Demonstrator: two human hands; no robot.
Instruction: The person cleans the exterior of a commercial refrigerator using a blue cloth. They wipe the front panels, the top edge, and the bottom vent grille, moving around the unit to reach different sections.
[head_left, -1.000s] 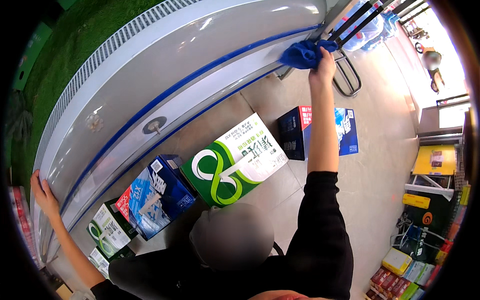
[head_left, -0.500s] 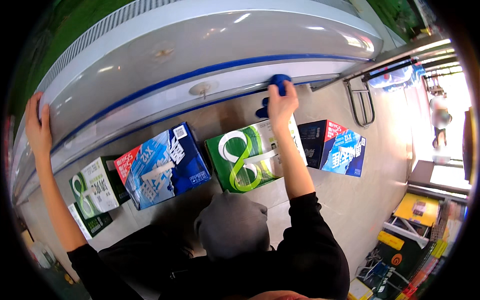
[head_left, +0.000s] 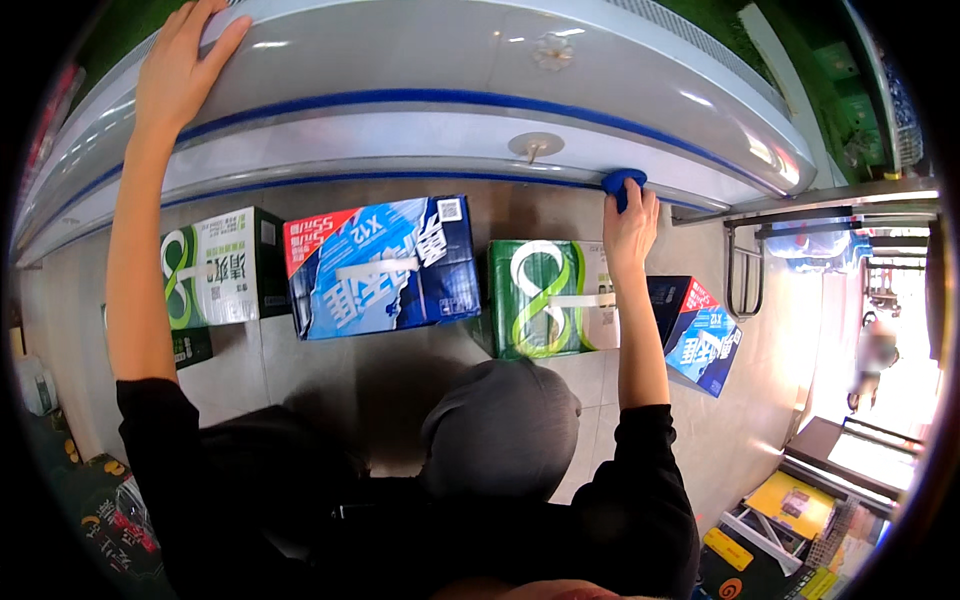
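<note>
A long cabinet (head_left: 400,65) with a curved grey front and blue trim strips stretches across in front of me. My left hand (head_left: 190,55) lies on its upper edge at the left, fingers spread, holding nothing. At the lower white panel, my right hand (head_left: 632,235) grips a blue cloth (head_left: 622,183) that touches the panel by the lower blue strip. The fingertips are partly hidden by the cloth. A round white fitting (head_left: 537,147) sits on the panel to the left of the cloth. Just below my right hand stands a green-and-white carton (head_left: 545,300) with a white carry strap.
Farther left stand a large blue carton (head_left: 385,268) and a white-and-green carton (head_left: 225,265). Another blue carton (head_left: 708,340) stands right of my forearm. A black metal frame (head_left: 745,268) is beyond it. Goods and a yellow sheet (head_left: 790,503) lie at lower right.
The view has turned and shifted. My left hand has moved up to the cabinet's upper edge. My right hand, still gripping the cloth, is lower on the panel and nearer the round fitting.
</note>
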